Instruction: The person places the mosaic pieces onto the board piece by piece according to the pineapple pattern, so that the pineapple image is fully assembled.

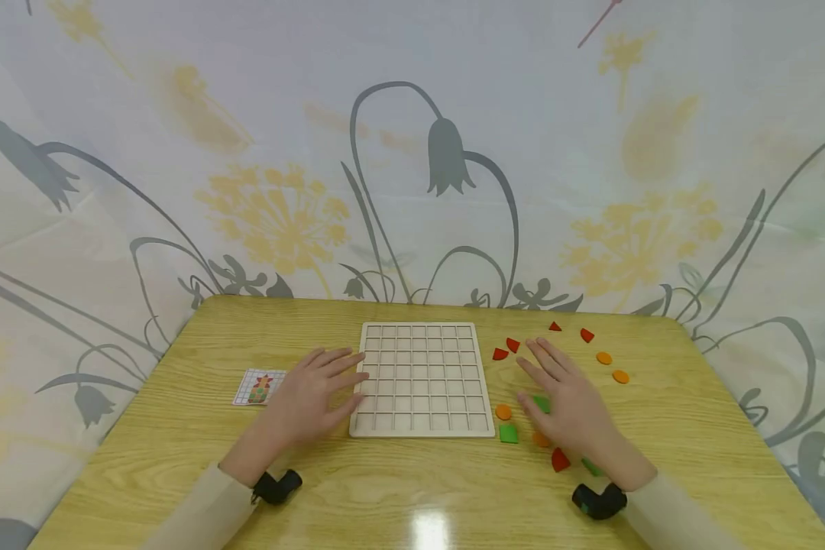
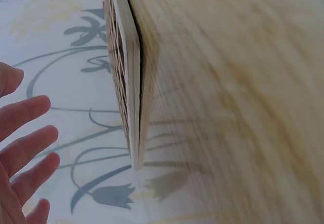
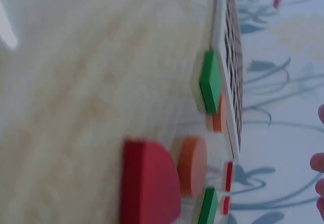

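Observation:
A pale wooden grid board (image 1: 422,380) with square cells lies on the table. My left hand (image 1: 311,397) is spread over the board's left edge, its fingers straight and holding nothing; the left wrist view shows those fingers (image 2: 33,143) above table height. To the right of the board, my right hand (image 1: 571,405) hovers palm down with extended fingers over loose coloured pieces. Around it are a green square (image 1: 509,434), an orange disc (image 1: 503,412) and a red quarter-round piece (image 1: 560,460). Another green piece (image 1: 541,403) is partly hidden under the hand.
A small card (image 1: 250,387) with a coloured pattern on a grid lies left of the board, partly covered by the left hand. Several red pieces (image 1: 512,345) and two orange discs (image 1: 603,357) are scattered farther back on the right. A patterned curtain (image 1: 399,191) hangs behind the table (image 1: 357,496).

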### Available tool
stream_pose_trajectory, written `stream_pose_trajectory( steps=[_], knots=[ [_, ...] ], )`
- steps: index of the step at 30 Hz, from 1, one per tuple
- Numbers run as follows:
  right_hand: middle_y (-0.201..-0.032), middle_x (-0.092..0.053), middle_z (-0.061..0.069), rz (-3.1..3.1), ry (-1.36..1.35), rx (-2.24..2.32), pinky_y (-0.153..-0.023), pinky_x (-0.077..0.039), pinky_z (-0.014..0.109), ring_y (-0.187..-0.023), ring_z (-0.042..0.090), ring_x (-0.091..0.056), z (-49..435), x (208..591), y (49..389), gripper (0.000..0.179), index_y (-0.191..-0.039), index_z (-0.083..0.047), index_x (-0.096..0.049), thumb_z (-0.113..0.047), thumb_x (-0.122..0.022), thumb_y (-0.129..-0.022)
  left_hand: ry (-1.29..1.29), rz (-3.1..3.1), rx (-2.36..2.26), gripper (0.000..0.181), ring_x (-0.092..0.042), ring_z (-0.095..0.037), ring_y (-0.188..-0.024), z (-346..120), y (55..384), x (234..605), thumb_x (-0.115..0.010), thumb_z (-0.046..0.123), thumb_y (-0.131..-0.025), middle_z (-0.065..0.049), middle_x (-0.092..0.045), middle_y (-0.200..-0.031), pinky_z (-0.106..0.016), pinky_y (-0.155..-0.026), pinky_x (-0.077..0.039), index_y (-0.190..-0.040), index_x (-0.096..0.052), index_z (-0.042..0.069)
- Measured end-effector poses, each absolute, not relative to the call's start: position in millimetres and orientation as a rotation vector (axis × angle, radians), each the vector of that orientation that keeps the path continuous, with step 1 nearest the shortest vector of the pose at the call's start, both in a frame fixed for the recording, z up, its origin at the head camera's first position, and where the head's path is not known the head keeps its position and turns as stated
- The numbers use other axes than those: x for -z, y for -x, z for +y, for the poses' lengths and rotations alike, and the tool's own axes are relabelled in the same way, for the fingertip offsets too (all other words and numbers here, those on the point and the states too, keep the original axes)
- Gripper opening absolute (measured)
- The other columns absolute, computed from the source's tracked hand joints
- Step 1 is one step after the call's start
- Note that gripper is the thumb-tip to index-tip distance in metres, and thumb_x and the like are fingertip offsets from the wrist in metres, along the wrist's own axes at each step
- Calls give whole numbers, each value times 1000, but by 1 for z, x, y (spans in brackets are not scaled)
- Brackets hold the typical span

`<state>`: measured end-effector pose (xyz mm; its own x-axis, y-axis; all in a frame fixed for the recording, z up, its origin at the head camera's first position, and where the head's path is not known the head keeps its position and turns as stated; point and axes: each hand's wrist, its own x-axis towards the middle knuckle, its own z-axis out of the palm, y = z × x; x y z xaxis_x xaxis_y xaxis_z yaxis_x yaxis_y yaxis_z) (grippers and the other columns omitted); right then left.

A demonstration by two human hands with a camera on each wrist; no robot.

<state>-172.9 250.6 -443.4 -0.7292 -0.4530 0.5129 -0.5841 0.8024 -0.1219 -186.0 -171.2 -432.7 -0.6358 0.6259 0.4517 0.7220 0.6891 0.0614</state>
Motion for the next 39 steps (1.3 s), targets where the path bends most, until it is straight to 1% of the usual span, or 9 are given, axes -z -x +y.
stream_pose_trajectory(
  steps=[5,12,15,19,21,27,31,34,39],
  knots=[
    [-142,-54,20,-2567,-621,-557,-83,-54,55,-132,41,-46,267,445,188,37,-125,1,-67,-12,-69,-91,912,-2637,840,23,-53,-29,-130,-170,199,444,-66,23,-97,-5,-62,-135,-57,-108,-39,-115,-76,12],
    [-120,-66,22,-2605,-361,-960,-84,-54,54,-107,43,-61,287,446,213,26,-121,3,-68,-7,-57,-100,536,-2667,1607,34,-44,-30,-138,-177,218,464,-58,29,-102,-6,-56,-143,-54,-110,-37,-125,-70,7],
    [-115,-68,23,-2589,-231,-1074,-69,-57,33,-102,39,-64,295,450,226,26,-122,1,-68,-10,-56,-101,543,-2640,1644,37,-43,-30,-138,-177,225,470,-58,31,-102,-8,-55,-144,-52,-111,-36,-128,-68,6],
    [-126,-64,22,-2612,-94,-1201,-70,-46,16,-114,38,-59,305,454,243,32,-129,-1,-65,-16,-52,-104,578,-2654,1579,35,-39,-33,-140,-176,233,477,-59,28,-102,-9,-51,-148,-54,-113,-31,-129,-67,6],
    [-130,-61,22,-2618,-65,-1233,-68,-45,17,-117,38,-57,310,456,250,34,-133,-2,-62,-15,-50,-105,617,-2666,1523,34,-37,-35,-141,-175,235,479,-60,25,-101,-10,-49,-149,-55,-114,-29,-129,-67,6],
    [-135,-56,29,-2660,-92,-1209,-42,-38,28,-82,35,-66,316,462,271,37,-137,3,-57,-6,-46,-103,794,-2737,1255,37,-30,-39,-144,-176,239,481,-63,22,-98,-14,-43,-153,-60,-115,-23,-130,-65,3],
    [-133,-57,30,-2671,-105,-1186,-65,-52,34,-117,45,-57,315,471,275,37,-135,7,-57,-3,-47,-101,859,-2801,1075,43,-26,-40,-146,-176,240,481,-66,27,-96,-14,-38,-156,-63,-115,-19,-133,-63,5],
    [-133,-58,28,-2660,-73,-1194,-94,-49,46,-123,43,-53,315,479,275,34,-131,7,-60,-3,-50,-100,869,-2822,1064,48,-23,-40,-147,-175,240,481,-68,28,-93,-14,-36,-157,-64,-115,-18,-135,-61,5],
    [-131,-59,27,-2642,-25,-1196,-98,-46,55,-118,43,-56,312,483,275,30,-126,6,-65,-5,-55,-100,832,-2817,1072,47,-23,-41,-146,-176,236,482,-72,28,-89,-13,-38,-157,-64,-114,-19,-130,-63,6]
  ],
)
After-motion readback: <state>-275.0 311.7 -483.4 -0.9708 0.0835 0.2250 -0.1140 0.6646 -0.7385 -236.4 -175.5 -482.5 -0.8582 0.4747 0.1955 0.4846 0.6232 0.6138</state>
